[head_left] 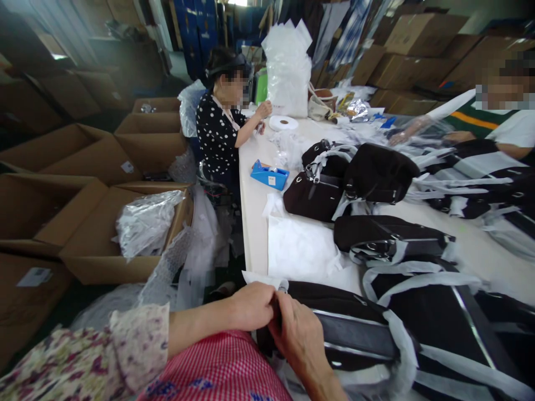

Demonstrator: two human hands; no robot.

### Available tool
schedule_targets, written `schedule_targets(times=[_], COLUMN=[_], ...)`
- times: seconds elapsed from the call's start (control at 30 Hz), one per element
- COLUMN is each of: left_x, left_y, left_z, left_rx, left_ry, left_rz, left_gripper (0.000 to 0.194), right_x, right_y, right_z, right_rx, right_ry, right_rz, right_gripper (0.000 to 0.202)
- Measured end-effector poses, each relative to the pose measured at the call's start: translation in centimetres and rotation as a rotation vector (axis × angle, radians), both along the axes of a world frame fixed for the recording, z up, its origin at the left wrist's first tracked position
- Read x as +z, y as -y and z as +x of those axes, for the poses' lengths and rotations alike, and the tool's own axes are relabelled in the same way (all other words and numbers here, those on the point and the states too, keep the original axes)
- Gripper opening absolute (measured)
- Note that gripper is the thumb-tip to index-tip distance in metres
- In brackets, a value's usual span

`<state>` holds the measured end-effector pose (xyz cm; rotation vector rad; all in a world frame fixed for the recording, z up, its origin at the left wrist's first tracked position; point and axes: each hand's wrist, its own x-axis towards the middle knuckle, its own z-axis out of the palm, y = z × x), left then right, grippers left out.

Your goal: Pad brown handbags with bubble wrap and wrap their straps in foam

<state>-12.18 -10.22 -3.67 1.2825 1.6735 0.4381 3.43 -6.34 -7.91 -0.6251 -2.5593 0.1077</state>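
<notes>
A black bag with silver zip lines lies at the near edge of the table, its handles wrapped in white paper. Both of my hands meet at its left end. My left hand is closed, fingers curled in at the bag's end. Right beside it, my right hand is closed too, its thumb and fingers pinching the same end. Which small part of the bag sits between the fingers is hidden. Just beyond lies a white sheet of wrapping.
More black bags with wrapped handles cover the table's right side. A blue tape dispenser and white tape roll stand farther back. Open cartons line the left floor. One person sits at the left edge; another works far right.
</notes>
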Motion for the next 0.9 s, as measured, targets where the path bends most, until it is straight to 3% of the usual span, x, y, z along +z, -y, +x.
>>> schedule_targets(times=[0.1,0.17,0.27,0.37,0.43,0.67,0.77,0.9], left_x=[-0.1,-0.2,-0.5,-1.0,-1.3,-1.2,-1.3,-1.8], left_y=[0.3,0.5,0.7,0.9,1.1,2.3,2.8,3.0], left_z=[0.6,0.7,0.5,0.5,0.8,2.8,3.7,4.2], left_rx=[0.048,0.112,0.218,0.313,0.387,0.676,0.798,0.815], left_ry=[-0.146,-0.114,0.029,0.305,0.444,0.617,0.741,0.729], left_rz=[0.0,-0.013,-0.129,-0.35,-0.424,-0.386,-0.267,-0.105], left_gripper=[0.019,0.016,0.005,0.025,0.029,0.017,0.012,0.01], right_x=[-0.8,-1.2,-1.8,-2.3,-2.6,-3.2,-3.3,-3.2], right_y=[0.2,0.3,0.5,0.7,0.8,0.7,0.5,0.6], right_z=[-0.5,-0.5,0.2,1.2,1.8,2.1,2.2,2.0], right_rx=[-0.057,-0.066,-0.016,0.042,0.069,0.088,0.086,0.046], right_ry=[-0.077,-0.096,-0.122,-0.177,-0.209,-0.245,-0.251,-0.248], right_rz=[0.034,0.041,0.041,0.042,0.057,0.08,0.082,0.007], right_gripper=[0.042,0.039,0.029,0.02,0.019,0.018,0.019,0.019])
